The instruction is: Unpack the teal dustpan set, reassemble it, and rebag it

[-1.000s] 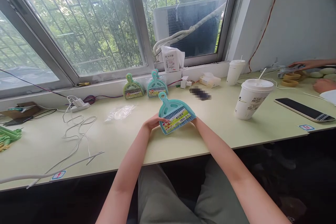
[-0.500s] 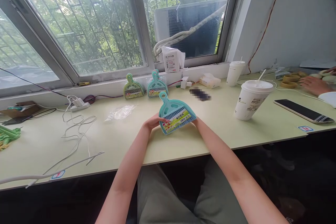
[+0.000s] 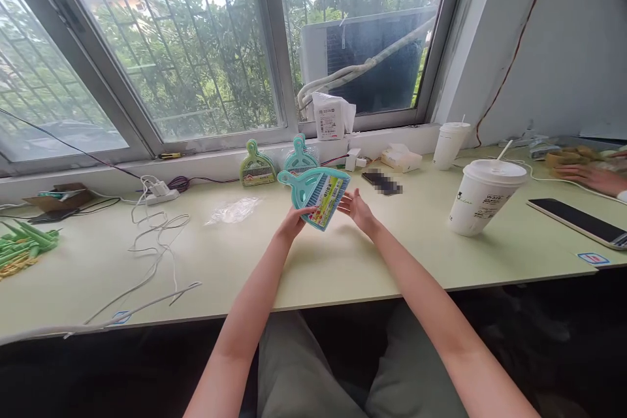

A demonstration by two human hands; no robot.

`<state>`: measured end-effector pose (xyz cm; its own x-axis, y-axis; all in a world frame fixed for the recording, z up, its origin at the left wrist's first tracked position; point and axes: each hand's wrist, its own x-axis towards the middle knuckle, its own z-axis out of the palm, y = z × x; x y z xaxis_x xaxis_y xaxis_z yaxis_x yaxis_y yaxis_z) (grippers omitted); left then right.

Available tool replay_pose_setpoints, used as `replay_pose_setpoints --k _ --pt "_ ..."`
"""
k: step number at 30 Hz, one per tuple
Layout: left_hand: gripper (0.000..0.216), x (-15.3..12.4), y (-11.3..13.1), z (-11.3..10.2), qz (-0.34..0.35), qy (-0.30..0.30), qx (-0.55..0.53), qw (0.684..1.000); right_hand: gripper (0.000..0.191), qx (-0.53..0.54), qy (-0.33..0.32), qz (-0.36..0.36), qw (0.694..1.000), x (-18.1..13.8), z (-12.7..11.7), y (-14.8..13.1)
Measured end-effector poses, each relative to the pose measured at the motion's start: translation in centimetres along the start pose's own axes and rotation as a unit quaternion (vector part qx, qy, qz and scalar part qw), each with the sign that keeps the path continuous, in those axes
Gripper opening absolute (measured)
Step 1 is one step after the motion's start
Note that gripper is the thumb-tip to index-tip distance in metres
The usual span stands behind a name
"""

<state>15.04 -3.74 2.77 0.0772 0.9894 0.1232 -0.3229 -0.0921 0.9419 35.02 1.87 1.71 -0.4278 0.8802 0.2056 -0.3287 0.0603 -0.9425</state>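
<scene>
A teal mini dustpan with a blue-bristled brush and a printed label (image 3: 317,194) is held above the table, tilted with its handle pointing left. My left hand (image 3: 292,222) grips its lower left edge, thumb over the front. Just right of the pan, my right hand (image 3: 361,211) is open, its fingers apart. Whether its fingertips touch the back of the pan I cannot tell. Behind, a green dustpan set (image 3: 257,164) and another teal dustpan set (image 3: 300,155) lean against the window ledge.
A crumpled clear plastic wrapper (image 3: 232,211) lies on the table (image 3: 196,255). White cables (image 3: 157,248) and a power strip (image 3: 159,192) are at left. At right stand two lidded cups (image 3: 490,196) (image 3: 449,145), near a phone (image 3: 580,222). Another person's hand (image 3: 590,177) is at far right.
The dustpan set has turned anticlockwise, its handle swinging from upright to the left. My right hand has let go of its right edge and opened.
</scene>
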Motion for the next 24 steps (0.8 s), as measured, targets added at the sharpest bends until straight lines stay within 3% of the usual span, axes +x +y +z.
replay_pose_setpoints --k 2,4,11,24 --pt "0.066 0.3 -0.3 0.0 0.016 0.031 -0.018 0.999 0.071 0.035 -0.037 0.008 0.999 0.1 0.3 0.3" --pt "0.065 0.5 -0.8 0.2 0.02 0.047 -0.028 0.998 0.059 0.041 -0.069 -0.003 0.997 0.0 0.7 0.7" --pt "0.068 0.9 -1.9 0.4 0.03 0.025 -0.003 0.999 0.041 0.041 0.032 0.015 0.999 0.3 0.8 2.5" --pt "0.064 0.5 -1.5 0.9 0.035 0.036 -0.005 0.999 0.036 0.046 0.026 0.026 0.998 0.2 0.7 2.2"
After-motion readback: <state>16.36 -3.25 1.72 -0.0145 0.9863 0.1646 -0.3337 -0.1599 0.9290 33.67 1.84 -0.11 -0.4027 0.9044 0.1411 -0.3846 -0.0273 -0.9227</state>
